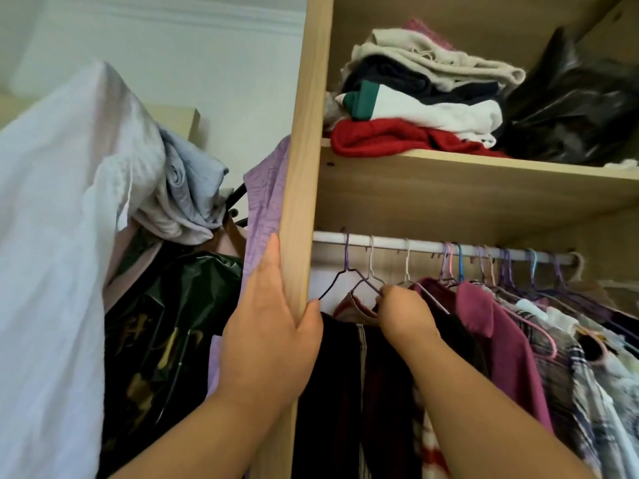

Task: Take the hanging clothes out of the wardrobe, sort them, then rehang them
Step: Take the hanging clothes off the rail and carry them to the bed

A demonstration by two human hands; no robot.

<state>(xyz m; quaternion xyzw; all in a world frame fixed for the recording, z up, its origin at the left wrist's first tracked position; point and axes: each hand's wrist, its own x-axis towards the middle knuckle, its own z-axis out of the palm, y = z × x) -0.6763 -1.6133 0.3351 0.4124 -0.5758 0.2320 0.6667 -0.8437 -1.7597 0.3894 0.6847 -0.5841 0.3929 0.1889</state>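
Two hands up at the wardrobe. Outside it, white cloth [52,236], black bag [166,323] and lilac garment [266,209] crowd the side panel [304,133]. Left hand [273,337] clasps the panel's front edge, thumb hooked inside. Right hand [401,312] pinches a wire hanger [366,282] at the rail's [432,247] left end. Hanging clothes [491,333] are packed tight rightward. Folded stack [415,115] sits on the shelf [484,164] above.

Gold characters [136,340] mark a glossy black plastic bag [193,281] hanging just left of the wardrobe [301,202], but creases and blur leave them unreadable. No other lettering, label, brand or number can be read anywhere in the view.
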